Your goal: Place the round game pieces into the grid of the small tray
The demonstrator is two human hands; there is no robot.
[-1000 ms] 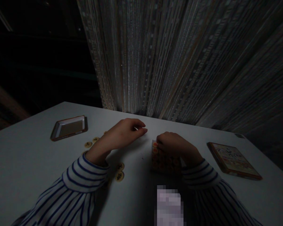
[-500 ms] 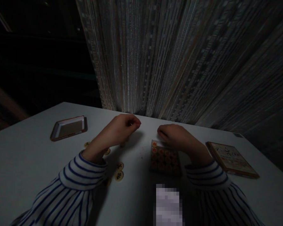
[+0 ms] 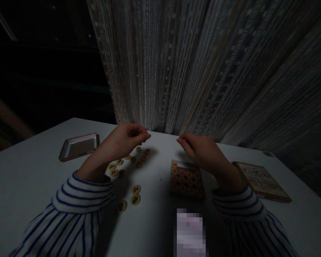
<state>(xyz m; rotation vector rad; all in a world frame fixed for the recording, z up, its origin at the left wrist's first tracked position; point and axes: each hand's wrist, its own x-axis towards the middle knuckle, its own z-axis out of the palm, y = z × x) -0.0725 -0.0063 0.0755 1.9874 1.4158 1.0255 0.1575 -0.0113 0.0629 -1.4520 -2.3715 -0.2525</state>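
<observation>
Round cream game pieces are being laid out loose on the white table, which is judged to be the step in hand. The left hand is being held just above them, its left fingers being drawn together; whether a piece is being gripped cannot be told. The right hand is being held apart, its right fingers being kept loosely curled, nothing being seen in them. Just below, orange-marked discs are being held in rows in a flat square case. The loose pieces nearest the left hand are judged to call for the next reach. A shallow tray and a printed box lid are being left at either side.
</observation>
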